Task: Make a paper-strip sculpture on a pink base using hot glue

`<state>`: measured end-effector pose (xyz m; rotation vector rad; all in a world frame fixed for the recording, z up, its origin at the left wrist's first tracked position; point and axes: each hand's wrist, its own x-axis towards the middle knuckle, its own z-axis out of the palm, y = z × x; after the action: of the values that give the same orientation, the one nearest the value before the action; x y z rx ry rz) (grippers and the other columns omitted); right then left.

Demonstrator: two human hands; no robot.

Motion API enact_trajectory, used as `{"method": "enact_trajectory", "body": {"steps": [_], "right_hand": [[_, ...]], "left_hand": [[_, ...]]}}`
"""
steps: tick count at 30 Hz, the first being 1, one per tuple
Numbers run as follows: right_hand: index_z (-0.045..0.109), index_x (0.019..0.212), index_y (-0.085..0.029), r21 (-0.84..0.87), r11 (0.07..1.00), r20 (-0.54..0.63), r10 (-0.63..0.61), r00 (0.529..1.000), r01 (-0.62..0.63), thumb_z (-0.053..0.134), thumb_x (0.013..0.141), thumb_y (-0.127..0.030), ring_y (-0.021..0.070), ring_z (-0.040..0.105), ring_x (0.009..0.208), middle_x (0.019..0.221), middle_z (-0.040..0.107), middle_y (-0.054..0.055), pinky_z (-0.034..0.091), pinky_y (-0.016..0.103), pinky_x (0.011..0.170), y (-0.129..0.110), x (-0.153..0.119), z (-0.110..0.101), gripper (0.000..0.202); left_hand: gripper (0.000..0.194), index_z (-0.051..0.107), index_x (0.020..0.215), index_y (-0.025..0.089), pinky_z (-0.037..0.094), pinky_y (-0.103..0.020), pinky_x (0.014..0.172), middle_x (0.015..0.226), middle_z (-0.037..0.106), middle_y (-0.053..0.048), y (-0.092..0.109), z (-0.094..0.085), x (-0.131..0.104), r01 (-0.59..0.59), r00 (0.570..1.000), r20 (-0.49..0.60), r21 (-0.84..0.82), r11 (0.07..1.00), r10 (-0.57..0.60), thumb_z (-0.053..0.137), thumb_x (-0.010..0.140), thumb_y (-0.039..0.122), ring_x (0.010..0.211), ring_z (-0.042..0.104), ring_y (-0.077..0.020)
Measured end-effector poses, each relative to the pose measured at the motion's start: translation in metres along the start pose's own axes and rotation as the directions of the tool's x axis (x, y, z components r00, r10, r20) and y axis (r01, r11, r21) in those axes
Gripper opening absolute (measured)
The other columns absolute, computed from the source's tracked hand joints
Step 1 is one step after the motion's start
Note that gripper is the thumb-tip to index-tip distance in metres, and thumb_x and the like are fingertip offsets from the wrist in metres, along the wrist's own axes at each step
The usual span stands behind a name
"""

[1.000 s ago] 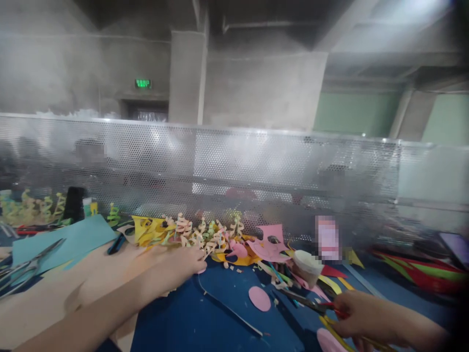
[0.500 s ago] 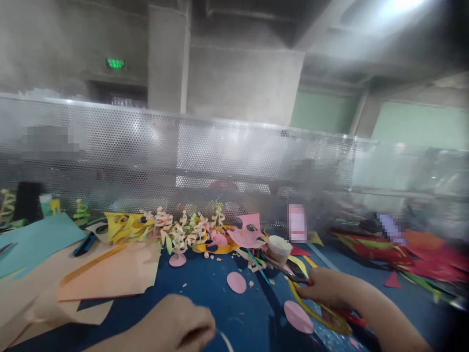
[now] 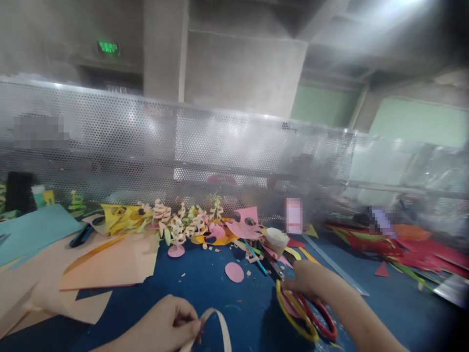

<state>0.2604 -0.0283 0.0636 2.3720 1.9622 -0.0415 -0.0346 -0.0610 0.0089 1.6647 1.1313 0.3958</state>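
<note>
At the bottom centre, my left hand [image 3: 176, 320] pinches a narrow pale paper strip [image 3: 222, 326], which curves up and over to the right. My right hand [image 3: 309, 279] is closed around scissors with a yellow handle loop [image 3: 298, 320] and a red one [image 3: 331, 326]. Their blades [image 3: 275, 267] point away toward a white paper cup [image 3: 277, 240]; my fingers partly cover the middle of the tool. Beneath the yellow loop a piece of pink paper shows. A pink paper oval [image 3: 234, 272] lies on the blue table [image 3: 205, 293] between my hands.
Spiral paper pieces [image 3: 190, 225] crowd the back, beside yellow offcuts [image 3: 122, 220] and a pink cut sheet [image 3: 244, 225]. Peach sheets [image 3: 110, 266], a teal sheet [image 3: 40, 227] and a dark cutter [image 3: 81, 235] lie left. A clear ruler [image 3: 335, 264] and red scraps [image 3: 421, 254] lie right. A perforated metal screen [image 3: 227, 142] stands behind.
My right hand and the scissors have moved left, bringing the yellow loop over the pink paper. My left hand has shifted slightly, and more of the pale strip now shows, arched.
</note>
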Motion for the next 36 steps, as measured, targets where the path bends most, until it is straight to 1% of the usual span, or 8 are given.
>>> {"method": "enact_trajectory", "body": {"steps": [3, 6, 9, 14, 19, 26, 29, 36], "right_hand": [[0.065, 0.079, -0.016, 0.063, 0.988, -0.059, -0.138, 0.989, 0.142, 0.05, 0.075, -0.025, 0.0226, 0.061, 0.078, 0.085, 0.066, 0.011, 0.042, 0.029, 0.065, -0.027, -0.012, -0.011, 0.017], [0.059, 0.098, -0.021, 0.462, 0.719, -0.234, -0.465, 0.854, 0.519, 0.046, 0.081, -0.033, 0.0142, 0.059, 0.078, 0.093, 0.065, 0.004, 0.043, 0.022, 0.067, -0.069, -0.035, -0.013, 0.024], [0.057, 0.103, -0.026, 0.425, 0.615, -0.24, -0.631, 0.737, 0.664, 0.061, 0.071, -0.034, 0.0152, 0.058, 0.08, 0.096, 0.064, 0.001, 0.044, 0.023, 0.068, -0.107, -0.058, -0.002, 0.033], [0.066, 0.079, -0.021, -0.004, 0.785, -0.08, -0.618, 0.782, 0.62, 0.051, 0.077, -0.015, 0.0188, 0.063, 0.069, 0.072, 0.069, 0.004, 0.04, 0.023, 0.054, -0.128, -0.063, 0.007, 0.017], [0.068, 0.074, -0.02, -0.047, 0.84, -0.127, -0.541, 0.831, 0.54, 0.05, 0.076, -0.012, 0.0198, 0.063, 0.069, 0.072, 0.068, 0.006, 0.042, 0.027, 0.059, -0.107, -0.046, 0.002, 0.02], [0.053, 0.112, -0.028, 0.23, 0.581, -0.227, -0.748, 0.624, 0.78, 0.067, 0.066, -0.025, 0.0203, 0.048, 0.105, 0.112, 0.058, 0.002, 0.034, 0.037, 0.092, -0.117, -0.061, 0.016, 0.049], [0.066, 0.077, -0.024, 0.175, 0.614, -0.149, -0.756, 0.637, 0.77, 0.063, 0.069, -0.019, 0.0148, 0.058, 0.072, 0.072, 0.068, -0.002, 0.035, 0.036, 0.088, -0.128, -0.067, 0.017, 0.009], [0.061, 0.055, -0.02, -0.023, 0.742, -0.362, -0.631, 0.686, 0.67, 0.052, 0.069, -0.01, 0.0156, 0.055, 0.063, 0.057, 0.062, 0.0, 0.037, 0.028, 0.064, -0.116, -0.06, 0.009, 0.019]], "left_hand": [[0.046, 0.053, 0.068, 0.016, 0.033, -0.017, 0.036, 0.04, 0.051, 0.004, 0.0, -0.002, 0.003, 0.012, 1.0, -0.024, -0.056, 0.998, -0.013, 0.044, 0.068, 0.061, 0.032, 0.042, -0.0092], [0.037, 0.053, 0.066, 0.016, 0.034, -0.017, 0.038, 0.04, 0.053, 0.004, 0.0, -0.003, 0.001, -0.033, 0.995, -0.094, 0.008, 0.999, 0.034, 0.046, 0.072, 0.052, 0.034, 0.045, -0.0098], [0.034, 0.056, 0.063, 0.016, 0.036, -0.018, 0.043, 0.042, 0.057, 0.003, 0.002, -0.005, -0.003, -0.067, 0.986, -0.141, 0.135, 0.989, 0.086, 0.044, 0.075, 0.045, 0.04, 0.05, -0.0111], [0.034, 0.063, 0.064, 0.015, 0.035, -0.017, 0.046, 0.053, 0.063, 0.0, 0.002, -0.015, -0.006, -0.137, 0.979, -0.108, 0.269, 0.953, 0.171, 0.042, 0.077, 0.038, 0.048, 0.055, -0.0118], [0.024, 0.069, 0.067, 0.016, 0.033, -0.017, 0.047, 0.059, 0.063, 0.0, 0.001, -0.028, -0.005, -0.163, 0.98, -0.033, 0.423, 0.891, 0.195, 0.048, 0.072, 0.027, 0.056, 0.054, -0.012], [0.019, 0.068, 0.064, 0.017, 0.033, -0.018, 0.051, 0.06, 0.058, 0.001, 0.01, -0.021, -0.009, -0.253, 0.948, -0.027, 0.541, 0.802, 0.317, 0.049, 0.069, 0.016, 0.057, 0.051, -0.0108], [0.019, 0.066, 0.061, 0.017, 0.03, -0.019, 0.048, 0.055, 0.053, 0.002, 0.015, -0.017, -0.012, -0.27, 0.936, -0.032, 0.575, 0.772, 0.351, 0.05, 0.07, 0.016, 0.053, 0.048, -0.0099], [0.018, 0.067, 0.062, 0.018, 0.032, -0.017, 0.048, 0.055, 0.054, 0.003, 0.012, -0.03, -0.01, -0.239, 0.949, -0.038, 0.561, 0.792, 0.313, 0.05, 0.069, 0.017, 0.054, 0.049, -0.0102]]}}
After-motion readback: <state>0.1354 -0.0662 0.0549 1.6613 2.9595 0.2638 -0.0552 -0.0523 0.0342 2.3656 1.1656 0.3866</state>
